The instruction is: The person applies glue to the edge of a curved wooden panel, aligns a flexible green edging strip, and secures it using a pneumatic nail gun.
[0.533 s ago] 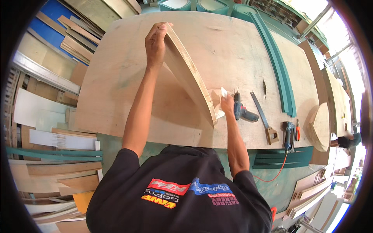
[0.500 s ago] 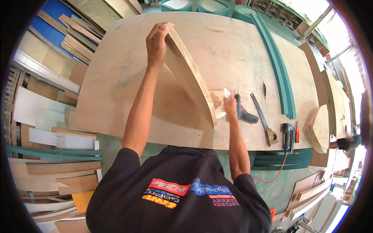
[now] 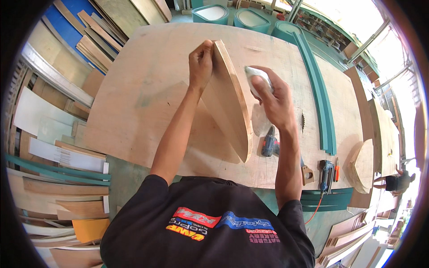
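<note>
My left hand (image 3: 201, 67) is closed on the far end of a curved wooden panel (image 3: 229, 109), which stands on edge, tilted, over the plywood tabletop (image 3: 134, 94). Its pale layered edge faces up and to the right. To the right of the panel, my right hand (image 3: 280, 100) is raised with its fingers wrapped round a white squeeze bottle (image 3: 258, 76). The bottle's tip points left toward the panel, a little apart from it. Below the right hand, a pale rounded wooden piece (image 3: 260, 120) lies on the tabletop, partly hidden by the hand.
Near my right forearm lie a cordless drill (image 3: 269, 142), a handsaw (image 3: 307, 174) partly covered, an air nailer (image 3: 325, 172) with an orange hose and an orange-handled screwdriver (image 3: 336, 172). Long teal strips (image 3: 322, 107) and a curved wooden block (image 3: 363, 163) lie right. A person (image 3: 397, 182) is far right.
My right hand has risen with the bottle from beside the rounded wooden piece, up toward the panel's edge. The left hand and panel have shifted right and slightly nearer.
</note>
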Motion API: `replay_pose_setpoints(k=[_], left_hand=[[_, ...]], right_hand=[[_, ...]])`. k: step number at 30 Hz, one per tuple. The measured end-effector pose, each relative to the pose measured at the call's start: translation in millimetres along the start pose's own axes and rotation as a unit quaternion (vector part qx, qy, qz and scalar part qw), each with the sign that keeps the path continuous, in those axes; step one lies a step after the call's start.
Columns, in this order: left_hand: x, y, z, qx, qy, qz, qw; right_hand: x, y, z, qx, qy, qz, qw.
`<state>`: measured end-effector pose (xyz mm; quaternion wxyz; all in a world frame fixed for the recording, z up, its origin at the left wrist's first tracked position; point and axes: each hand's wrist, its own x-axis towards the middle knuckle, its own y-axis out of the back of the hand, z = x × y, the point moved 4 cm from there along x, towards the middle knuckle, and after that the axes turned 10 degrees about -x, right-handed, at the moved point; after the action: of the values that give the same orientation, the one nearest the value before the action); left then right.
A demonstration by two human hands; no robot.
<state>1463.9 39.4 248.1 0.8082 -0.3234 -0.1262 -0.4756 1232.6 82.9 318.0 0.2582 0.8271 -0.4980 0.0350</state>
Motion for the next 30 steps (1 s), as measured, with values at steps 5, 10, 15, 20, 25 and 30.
replay_pose_setpoints(k=[5, 10, 15, 20, 25, 30], left_hand=[[-5, -4, 15, 0.003, -0.008, -0.035, 0.999], [-3, 2, 16, -0.018, 0.015, -0.036, 0.999], [-7, -6, 17, -0.049, -0.002, -0.048, 0.998], [-11, -8, 22, -0.017, 0.011, -0.06, 0.998], [-10, -12, 26, -0.025, -0.024, -0.053, 0.998], [-10, -9, 22, -0.017, -0.014, -0.053, 0.998]], right_hand=[[51, -16, -12, -0.066, 0.071, 0.006, 0.995], [70, -22, -25, -0.072, -0.005, -0.046, 0.996], [80, -26, -19, -0.061, 0.004, -0.041, 0.997], [82, -20, -29, -0.119, -0.018, -0.036, 0.992], [83, -19, -32, -0.143, 0.002, -0.023, 0.99], [84, -18, -23, -0.149, 0.01, -0.016, 0.989]])
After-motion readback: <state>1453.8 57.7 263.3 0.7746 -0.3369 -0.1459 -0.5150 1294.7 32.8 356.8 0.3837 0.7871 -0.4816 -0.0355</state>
